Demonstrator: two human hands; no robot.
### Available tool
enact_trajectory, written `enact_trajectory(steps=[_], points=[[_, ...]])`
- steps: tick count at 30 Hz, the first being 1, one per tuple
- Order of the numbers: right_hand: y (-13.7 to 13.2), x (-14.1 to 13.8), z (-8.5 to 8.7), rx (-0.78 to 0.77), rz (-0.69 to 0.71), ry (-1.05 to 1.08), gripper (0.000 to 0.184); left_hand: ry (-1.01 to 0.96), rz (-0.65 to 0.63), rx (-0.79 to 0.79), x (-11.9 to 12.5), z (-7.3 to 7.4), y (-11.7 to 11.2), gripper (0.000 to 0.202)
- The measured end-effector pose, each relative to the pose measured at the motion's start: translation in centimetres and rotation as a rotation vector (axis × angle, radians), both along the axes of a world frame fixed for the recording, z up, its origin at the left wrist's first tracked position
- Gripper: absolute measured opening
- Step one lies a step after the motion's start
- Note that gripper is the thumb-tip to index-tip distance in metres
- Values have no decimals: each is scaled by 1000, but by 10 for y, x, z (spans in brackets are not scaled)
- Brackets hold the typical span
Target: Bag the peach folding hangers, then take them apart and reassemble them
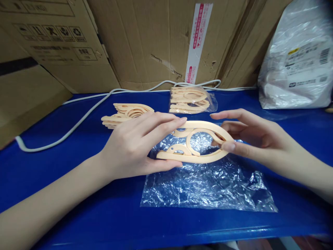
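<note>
A folded cream plastic hanger (pixel 208 158), perhaps more than one stacked, is held level between both hands. My left hand (pixel 137 146) grips its left end, fingers along the far edge and thumb along the near edge. At the curved right end, my right hand (pixel 249 133) pinches it between thumb and fingers, with the index finger raised off it. Beneath lies a clear plastic bag (pixel 208 189), flat and crinkled. Behind my left hand sits a pile of similar folded hangers (pixel 135 110), partly covered. Farther back are more hangers in a clear bag (pixel 191 100).
Cardboard boxes (pixel 148 41) stand along the back and left of the blue table (pixel 85 205). A white cable (pixel 85 121) loops across the back left. A white plastic package (pixel 296 66) with a printed label stands at the back right.
</note>
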State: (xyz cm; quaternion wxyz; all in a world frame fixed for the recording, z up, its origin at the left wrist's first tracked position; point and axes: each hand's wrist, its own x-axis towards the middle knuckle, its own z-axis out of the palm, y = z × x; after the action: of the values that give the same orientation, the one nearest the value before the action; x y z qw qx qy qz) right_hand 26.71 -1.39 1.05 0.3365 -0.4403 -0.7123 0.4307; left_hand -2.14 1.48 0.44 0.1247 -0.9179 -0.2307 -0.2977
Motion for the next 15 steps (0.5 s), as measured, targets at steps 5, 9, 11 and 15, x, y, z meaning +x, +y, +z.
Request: enact_trajectory(steps=[5,9,11,15], points=[[-9,-1,-2,459,75,-269,84,-50,-5,0,9,-5,-6,63],[-10,-3,-3,619,106,-382,85,-120,-6,-67,16,-7,-13,64],[-10,-3,-2,635,92,-411,86,-131,-6,-140,18,-9,-14,70],[-6,4,6,612,12,-401,85,-59,0,-313,16,-11,-9,95]])
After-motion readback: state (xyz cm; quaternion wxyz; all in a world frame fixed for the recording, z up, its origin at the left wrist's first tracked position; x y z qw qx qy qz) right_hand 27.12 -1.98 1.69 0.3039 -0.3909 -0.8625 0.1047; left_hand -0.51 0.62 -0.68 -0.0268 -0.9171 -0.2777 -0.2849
